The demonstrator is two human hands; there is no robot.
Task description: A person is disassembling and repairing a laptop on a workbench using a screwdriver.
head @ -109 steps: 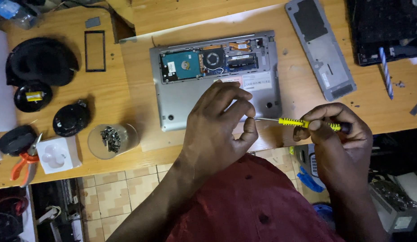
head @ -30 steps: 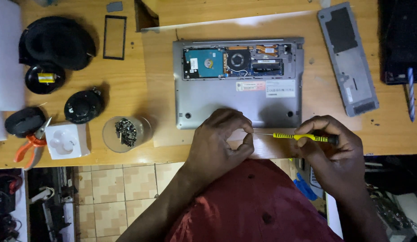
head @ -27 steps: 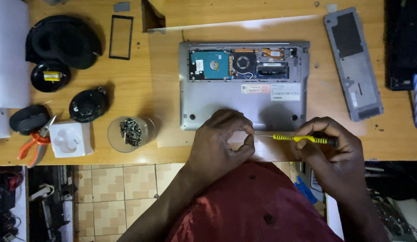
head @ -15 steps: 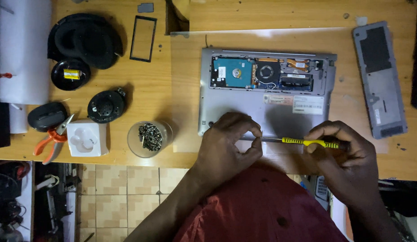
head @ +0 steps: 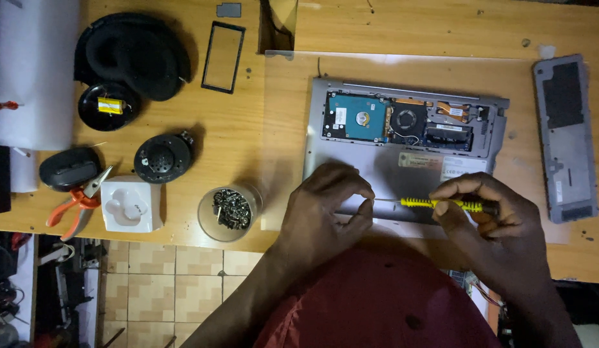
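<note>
A silver laptop (head: pixel 377 167) lies upside down on the wooden table, its back panel off, showing a blue hard drive (head: pixel 356 117), a fan and boards. My right hand (head: pixel 486 222) grips a yellow-handled screwdriver (head: pixel 435 203) held level over the laptop's near edge. My left hand (head: pixel 328 209) is curled at the metal tip, fingers pinched together; whether a screw sits between them is hidden.
A clear round dish of screws (head: pixel 230 210) stands left of my left hand. Further left are a white holder (head: pixel 129 205), orange pliers (head: pixel 74 205), black headphone parts (head: pixel 135 55) and a black frame (head: pixel 223 57). The removed grey cover (head: pixel 563 135) lies at right.
The view has shifted, so the laptop and everything on the table sit further right in frame. Both hands stay together at the laptop's near edge with the screwdriver between them.
</note>
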